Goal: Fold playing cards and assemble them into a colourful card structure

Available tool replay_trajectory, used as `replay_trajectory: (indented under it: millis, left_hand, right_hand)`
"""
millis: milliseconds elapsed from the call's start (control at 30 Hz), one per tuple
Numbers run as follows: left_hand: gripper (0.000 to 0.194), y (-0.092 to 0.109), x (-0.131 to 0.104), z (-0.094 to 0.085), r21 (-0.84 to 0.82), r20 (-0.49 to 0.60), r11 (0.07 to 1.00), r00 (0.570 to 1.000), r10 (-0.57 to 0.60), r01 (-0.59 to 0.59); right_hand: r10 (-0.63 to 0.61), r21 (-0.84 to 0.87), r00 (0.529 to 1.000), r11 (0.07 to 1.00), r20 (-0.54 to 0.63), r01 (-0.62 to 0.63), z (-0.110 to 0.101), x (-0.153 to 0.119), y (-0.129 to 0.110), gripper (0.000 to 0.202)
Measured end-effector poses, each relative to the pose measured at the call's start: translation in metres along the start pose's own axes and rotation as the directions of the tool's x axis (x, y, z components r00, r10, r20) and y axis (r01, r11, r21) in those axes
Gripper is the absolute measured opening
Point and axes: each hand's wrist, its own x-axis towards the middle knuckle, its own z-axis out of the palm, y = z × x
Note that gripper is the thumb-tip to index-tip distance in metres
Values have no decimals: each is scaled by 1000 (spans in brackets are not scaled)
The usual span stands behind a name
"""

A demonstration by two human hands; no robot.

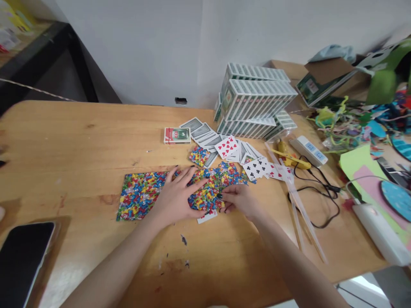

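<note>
Presently, left hand (175, 194): palm down, fingers spread wide across the middle of the patterned strip (138, 194); grips nothing.
Right hand (242, 200): fingers curled, thumb and fingertips drawn close together at the right part of the strip; whether they hold its edge cannot be told.
Patterned strip: multicoloured, flat on the surface (96, 252), running left to right under the left hand.
Small patterned piece (199, 156): just beyond the strip, touching the face-down cards (205, 136).
Card marked 8 (207, 218): protrudes from the strip's near edge, beside the left thumb.
Face-down cards: spread loosely, overlapping, beyond the strip.
Hearts card (227, 146): face up on that spread.
Clubs card (257, 168): face up, right of the strip.
Card box (177, 135): left of the spread.
Stacked boxes (260, 100): behind the cards.
Phone (25, 261): near left corner, screen dark.
</note>
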Motion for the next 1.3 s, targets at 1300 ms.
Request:
replay_trajectory:
  millis: [1300]
  left_hand:
    - [61, 5, 1, 8, 193, 35, 981, 999, 1, -8]
  right_hand:
    - [-262, -573, 957, 806, -123, 147, 0, 11, 14, 40]
